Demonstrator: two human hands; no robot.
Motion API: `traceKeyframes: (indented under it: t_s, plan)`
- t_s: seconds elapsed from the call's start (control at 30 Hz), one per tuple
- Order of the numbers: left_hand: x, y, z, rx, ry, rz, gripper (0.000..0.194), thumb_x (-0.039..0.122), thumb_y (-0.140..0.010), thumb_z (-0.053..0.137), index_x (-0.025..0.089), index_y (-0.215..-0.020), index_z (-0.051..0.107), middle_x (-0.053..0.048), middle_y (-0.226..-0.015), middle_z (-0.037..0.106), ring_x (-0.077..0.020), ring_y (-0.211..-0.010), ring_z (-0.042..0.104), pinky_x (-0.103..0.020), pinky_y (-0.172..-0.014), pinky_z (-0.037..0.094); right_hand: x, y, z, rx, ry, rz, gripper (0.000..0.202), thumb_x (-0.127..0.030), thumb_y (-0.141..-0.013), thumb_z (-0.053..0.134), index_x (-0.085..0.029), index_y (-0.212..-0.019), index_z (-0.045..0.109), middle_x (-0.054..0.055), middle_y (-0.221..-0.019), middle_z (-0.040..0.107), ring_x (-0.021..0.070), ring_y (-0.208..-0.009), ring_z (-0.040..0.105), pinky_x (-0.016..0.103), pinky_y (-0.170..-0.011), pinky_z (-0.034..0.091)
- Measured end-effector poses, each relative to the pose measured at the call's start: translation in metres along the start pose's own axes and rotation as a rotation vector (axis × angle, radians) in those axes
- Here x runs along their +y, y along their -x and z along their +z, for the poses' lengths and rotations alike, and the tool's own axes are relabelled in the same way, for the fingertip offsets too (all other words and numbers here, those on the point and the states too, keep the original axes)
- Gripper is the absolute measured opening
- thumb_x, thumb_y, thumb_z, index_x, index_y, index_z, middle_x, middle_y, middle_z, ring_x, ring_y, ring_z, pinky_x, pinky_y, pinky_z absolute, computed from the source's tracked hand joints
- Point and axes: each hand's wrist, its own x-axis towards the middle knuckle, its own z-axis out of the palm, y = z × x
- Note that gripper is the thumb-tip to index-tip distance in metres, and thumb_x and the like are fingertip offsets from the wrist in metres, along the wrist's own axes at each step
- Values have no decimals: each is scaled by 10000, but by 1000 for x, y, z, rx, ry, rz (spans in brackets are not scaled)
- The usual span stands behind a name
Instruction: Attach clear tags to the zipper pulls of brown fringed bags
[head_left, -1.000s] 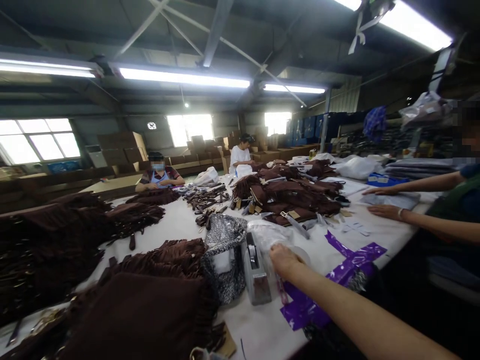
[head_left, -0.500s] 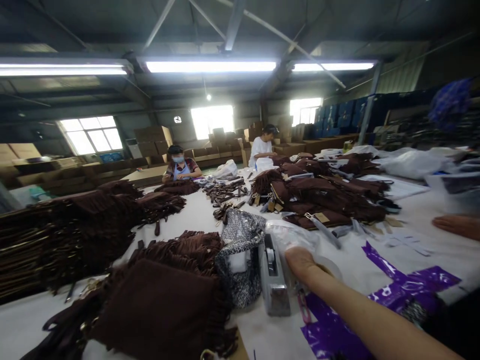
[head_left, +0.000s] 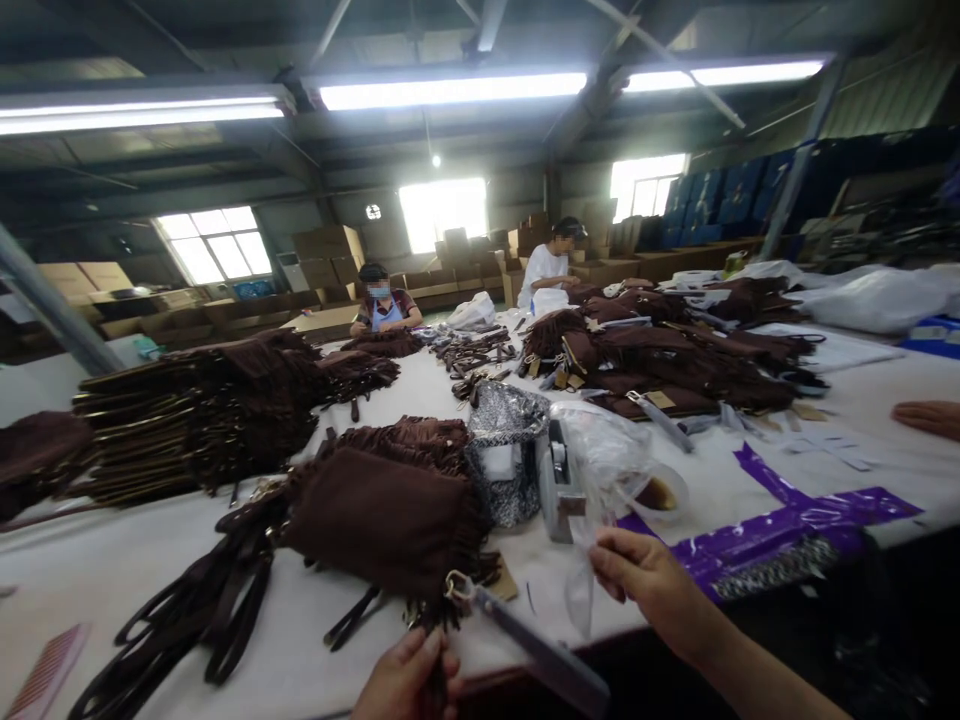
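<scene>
Near the front edge, my left hand (head_left: 409, 675) pinches a dark brown strap (head_left: 435, 672) just below a brown fringed bag (head_left: 379, 520). A gold clasp (head_left: 457, 587) at the bag's corner carries a strap wrapped in greyish plastic (head_left: 544, 650), which hangs over the table edge. My right hand (head_left: 649, 580) is closed on a small clear plastic bag (head_left: 580, 590) that dangles from the fingertips. Behind it stand a grey tape dispenser (head_left: 559, 490) and a black-and-white patterned pouch (head_left: 506, 465) under clear plastic.
Loose brown straps (head_left: 214, 590) and a pink comb (head_left: 49, 670) lie left. Stacked brown bags (head_left: 142, 430) stand behind them. Purple plastic (head_left: 802, 525) covers the right front edge. Another person's hand (head_left: 930, 418) rests at far right; two people work across the white table (head_left: 409, 390).
My right hand has drawn back from beside the tape dispenser toward me, now with the clear plastic bag. My left hand has come into view at the brown bag. The view has shifted.
</scene>
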Motion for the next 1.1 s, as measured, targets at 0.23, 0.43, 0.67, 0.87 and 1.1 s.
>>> traceKeyframes:
  t_s: [0.23,0.43,0.67,0.87,1.1]
  plan:
    - [6,25,-12,-325,126,-28,241,315,-796,725,165,-876,555,-96,-979,701,-239,-878,696,-358,-756,524,12,26,137,-214,-296,209,372,-516,-792,638,-167,-690,558,-68,-497,411,75,-470,312,237,-474,199]
    - [-8,28,-34,-268,33,51,348,378,-690,796,128,-842,608,-53,-749,654,-152,-653,625,-259,-601,472,14,16,188,-225,-39,152,385,-551,-787,584,-177,-698,602,-55,-519,459,100,-483,386,238,-476,283]
    - [-21,23,-41,-115,-74,149,384,447,-628,802,139,-734,598,45,-567,501,-90,-521,497,-258,-568,461,21,10,195,-78,352,62,330,-478,-787,565,-173,-685,636,16,-660,636,184,-664,562,276,-623,407]
    - [-20,26,-32,-112,-31,136,374,447,-649,793,143,-747,598,52,-551,491,-71,-487,467,-229,-534,445,24,21,191,-16,193,164,320,-466,-786,546,-179,-673,629,-22,-541,564,148,-534,502,262,-542,381]
    - [-18,28,-31,-123,0,111,330,385,-670,801,130,-763,615,3,-646,581,-102,-582,556,-238,-596,476,25,26,177,29,289,96,369,-490,-785,566,-180,-585,571,-32,-534,488,140,-559,456,263,-552,343]
